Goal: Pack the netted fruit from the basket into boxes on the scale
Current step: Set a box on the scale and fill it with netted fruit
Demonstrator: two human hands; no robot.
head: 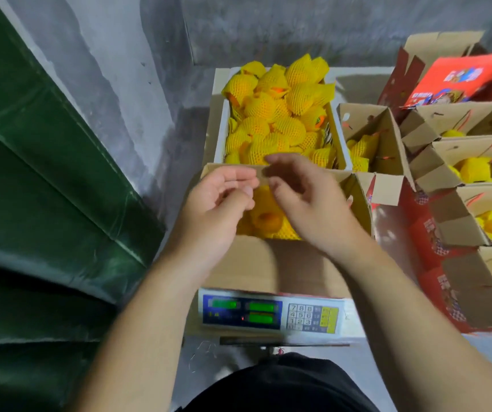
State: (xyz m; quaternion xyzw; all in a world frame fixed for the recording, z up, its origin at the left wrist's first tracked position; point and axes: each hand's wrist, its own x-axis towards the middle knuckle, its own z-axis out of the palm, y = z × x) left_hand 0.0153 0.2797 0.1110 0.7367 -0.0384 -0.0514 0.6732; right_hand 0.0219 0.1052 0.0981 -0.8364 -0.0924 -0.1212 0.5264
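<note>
A white basket (217,135) beyond the scale is heaped with fruit in yellow foam nets (274,114). An open cardboard box (283,263) sits on the electronic scale (268,313) and holds several netted fruit (265,218). My left hand (215,206) and my right hand (307,200) hover over the box, fingers loosely curled, fingertips close together near the box's far flap. Neither hand holds a fruit. Part of the box's contents is hidden under my hands.
Several open cardboard boxes (476,173) with netted fruit stand in a row at the right, with red printed sides. A red printed sheet (461,78) lies on the far one. A green tarpaulin (45,173) covers the left. Concrete floor lies beyond.
</note>
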